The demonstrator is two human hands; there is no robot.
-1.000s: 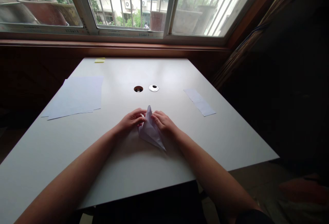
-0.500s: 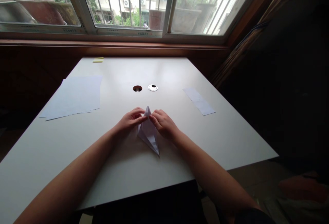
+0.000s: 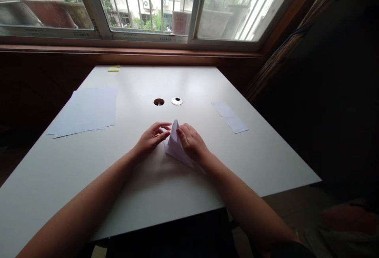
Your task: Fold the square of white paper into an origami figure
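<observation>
A folded white paper piece with a pointed top lies near the middle of the white table. My right hand is closed on its right side, fingers pressing the paper at the tip. My left hand rests just left of it, fingers loosely spread, with the fingertips touching or nearly touching the paper's upper edge. Part of the paper is hidden under my right hand.
A stack of white sheets lies at the left. A narrow paper strip lies at the right. A cable hole and its round cap sit beyond my hands. A yellow note lies at the far edge below the window.
The folded paper has swung so its lower point now lies under my right hand. My left hand's fingers have loosened and spread away from the pinch.
</observation>
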